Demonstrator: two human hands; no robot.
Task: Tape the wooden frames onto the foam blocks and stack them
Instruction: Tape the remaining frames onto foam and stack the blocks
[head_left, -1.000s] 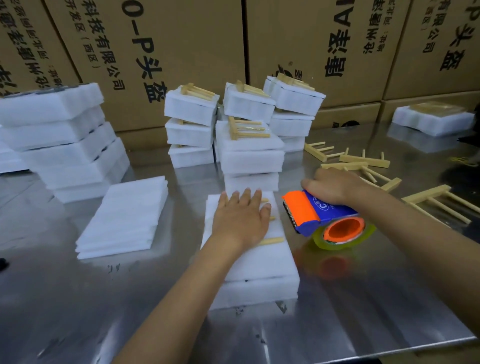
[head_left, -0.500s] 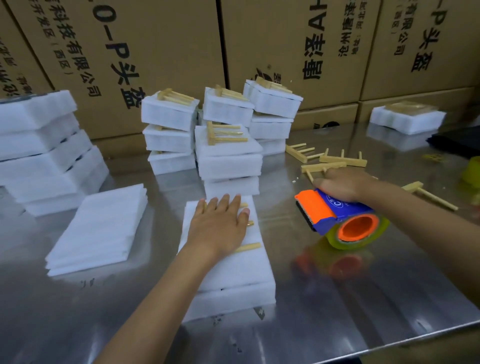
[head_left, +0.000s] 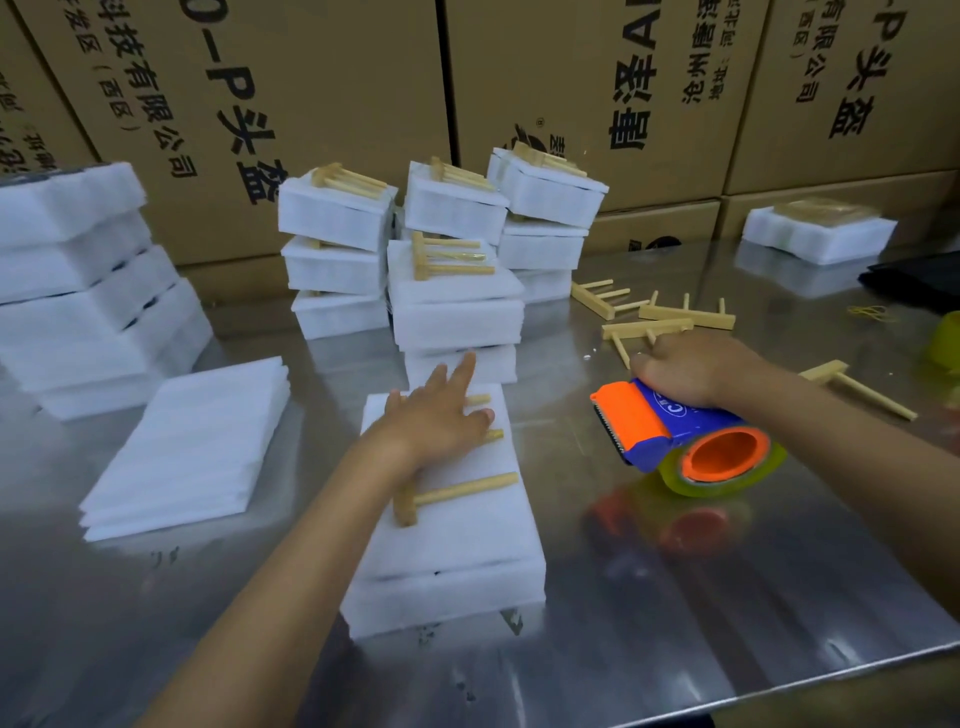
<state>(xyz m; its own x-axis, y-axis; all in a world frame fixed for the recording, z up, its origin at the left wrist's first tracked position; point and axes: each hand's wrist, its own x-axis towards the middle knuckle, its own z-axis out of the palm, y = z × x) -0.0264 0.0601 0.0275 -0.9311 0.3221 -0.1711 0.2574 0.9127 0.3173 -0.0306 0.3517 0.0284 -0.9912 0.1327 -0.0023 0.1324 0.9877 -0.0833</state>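
A white foam block (head_left: 457, 540) lies in front of me on the steel table (head_left: 675, 597). A wooden frame (head_left: 457, 491) rests on top of it, its prongs pointing right. My left hand (head_left: 441, 415) presses flat on the frame, fingers straight. My right hand (head_left: 685, 369) grips the blue and orange tape dispenser (head_left: 675, 436), which sits on the table to the right of the block. Behind stand several stacks of taped foam blocks (head_left: 452, 306).
Loose wooden frames (head_left: 670, 317) lie behind my right hand. Plain foam sheets (head_left: 192, 447) and a foam pile (head_left: 78, 291) sit on the left. One more taped block (head_left: 815, 234) is far right. Cardboard boxes (head_left: 311, 104) wall off the back.
My left hand has slid toward the far end of the frame, uncovering its near prong. My right hand has stayed on the dispenser. The camera came closer.
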